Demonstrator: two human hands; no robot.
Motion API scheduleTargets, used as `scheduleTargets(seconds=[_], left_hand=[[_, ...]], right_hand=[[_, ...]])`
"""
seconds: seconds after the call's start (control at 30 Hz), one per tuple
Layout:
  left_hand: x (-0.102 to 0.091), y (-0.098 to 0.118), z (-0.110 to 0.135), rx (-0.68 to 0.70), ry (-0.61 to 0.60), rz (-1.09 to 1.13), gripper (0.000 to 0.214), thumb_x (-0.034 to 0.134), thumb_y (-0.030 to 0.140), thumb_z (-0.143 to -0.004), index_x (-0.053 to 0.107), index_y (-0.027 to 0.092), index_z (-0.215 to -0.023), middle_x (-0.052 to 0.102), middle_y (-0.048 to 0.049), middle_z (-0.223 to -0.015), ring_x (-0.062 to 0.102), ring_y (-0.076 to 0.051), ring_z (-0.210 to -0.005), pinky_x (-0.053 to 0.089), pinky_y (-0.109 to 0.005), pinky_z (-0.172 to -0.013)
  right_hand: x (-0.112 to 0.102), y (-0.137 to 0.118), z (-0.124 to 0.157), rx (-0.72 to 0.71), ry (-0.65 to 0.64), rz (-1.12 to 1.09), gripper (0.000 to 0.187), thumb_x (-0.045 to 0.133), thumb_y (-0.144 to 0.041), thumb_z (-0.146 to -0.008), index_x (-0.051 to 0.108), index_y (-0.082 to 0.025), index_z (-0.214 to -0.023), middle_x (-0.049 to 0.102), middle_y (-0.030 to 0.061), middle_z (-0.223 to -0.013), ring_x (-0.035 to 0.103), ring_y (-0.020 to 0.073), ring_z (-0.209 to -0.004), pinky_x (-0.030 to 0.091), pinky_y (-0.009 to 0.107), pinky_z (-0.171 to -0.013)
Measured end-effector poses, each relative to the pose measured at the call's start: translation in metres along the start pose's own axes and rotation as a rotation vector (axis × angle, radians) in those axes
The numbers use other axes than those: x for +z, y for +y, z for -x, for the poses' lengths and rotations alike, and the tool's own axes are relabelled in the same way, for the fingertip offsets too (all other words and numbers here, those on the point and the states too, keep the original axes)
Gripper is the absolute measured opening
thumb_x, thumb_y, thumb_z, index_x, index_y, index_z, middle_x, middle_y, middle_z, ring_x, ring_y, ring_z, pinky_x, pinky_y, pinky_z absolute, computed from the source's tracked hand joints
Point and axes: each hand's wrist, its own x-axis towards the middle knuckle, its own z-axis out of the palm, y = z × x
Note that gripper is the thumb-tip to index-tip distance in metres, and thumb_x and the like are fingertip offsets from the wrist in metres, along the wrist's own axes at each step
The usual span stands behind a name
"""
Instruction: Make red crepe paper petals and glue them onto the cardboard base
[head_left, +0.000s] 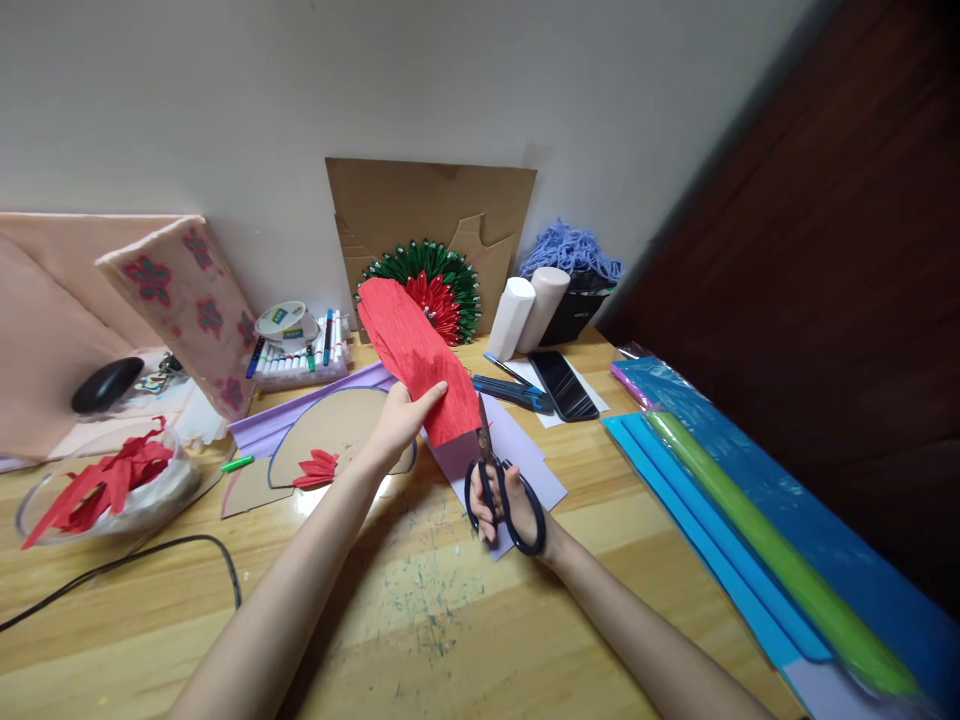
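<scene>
My left hand pinches a long piece of red crepe paper, thumb on top and fingers behind it. The sheet slants up to the left above the table. In my right hand are black-handled scissors, fingers through the loops, with the blades at the sheet's lower right edge. Whether the blades are parted is hard to make out. Lilac paper lies beneath the scissors. To the left, red petals rest on a rounded cardboard piece.
Behind stands a cardboard panel bearing a green and red paper flower. A bowl of red scraps sits left, near a cable. Markers stand behind. A phone, a cutter and rolled papers lie right.
</scene>
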Motion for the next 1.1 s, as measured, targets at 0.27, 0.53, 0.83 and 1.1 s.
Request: scheduleTargets(seconds=[0.27, 0.53, 0.83, 1.1], left_hand=[[0.001, 0.001, 0.001, 0.004, 0.008, 0.0, 0.033, 0.069, 0.037, -0.07, 0.068, 0.013, -0.092, 0.07, -0.0122, -0.105, 0.063, -0.029, -0.098, 0.051, -0.036, -0.083], [-0.01, 0.002, -0.004, 0.015, -0.054, -0.044, 0.037, 0.068, 0.037, -0.072, 0.065, 0.014, -0.1, 0.068, -0.012, -0.11, 0.063, -0.028, -0.101, 0.05, -0.035, -0.085], [-0.028, 0.017, -0.003, -0.042, -0.102, -0.141, 0.034, 0.07, 0.035, -0.069, 0.067, 0.017, -0.098, 0.069, -0.0128, -0.106, 0.063, -0.029, -0.096, 0.05, -0.035, -0.079], [-0.036, 0.019, -0.005, -0.041, -0.192, -0.213, 0.037, 0.07, 0.036, -0.069, 0.068, 0.015, -0.1, 0.068, -0.0138, -0.106, 0.064, -0.03, -0.095, 0.051, -0.037, -0.079]], right_hand=[[-0.006, 0.001, -0.002, 0.017, -0.031, -0.03, 0.067, 0.052, -0.084, -0.053, 0.042, -0.019, -0.069, 0.044, -0.0093, -0.044, 0.04, 0.0051, -0.029, 0.038, 0.019, -0.035], [-0.012, 0.006, -0.003, 0.035, -0.079, -0.008, 0.06, 0.06, -0.076, -0.058, 0.042, -0.019, -0.069, 0.042, -0.0094, -0.044, 0.039, 0.0053, -0.029, 0.032, 0.016, -0.03], [0.0, -0.012, 0.006, 0.063, -0.053, 0.106, 0.067, 0.065, -0.078, -0.046, 0.042, -0.02, -0.069, 0.04, -0.0112, -0.043, 0.034, 0.0036, -0.028, 0.028, 0.016, -0.026], [0.002, -0.013, 0.013, 0.089, -0.114, 0.232, 0.076, 0.046, -0.09, -0.045, 0.044, -0.018, -0.072, 0.039, -0.0104, -0.046, 0.036, 0.003, -0.031, 0.035, 0.017, -0.033]])
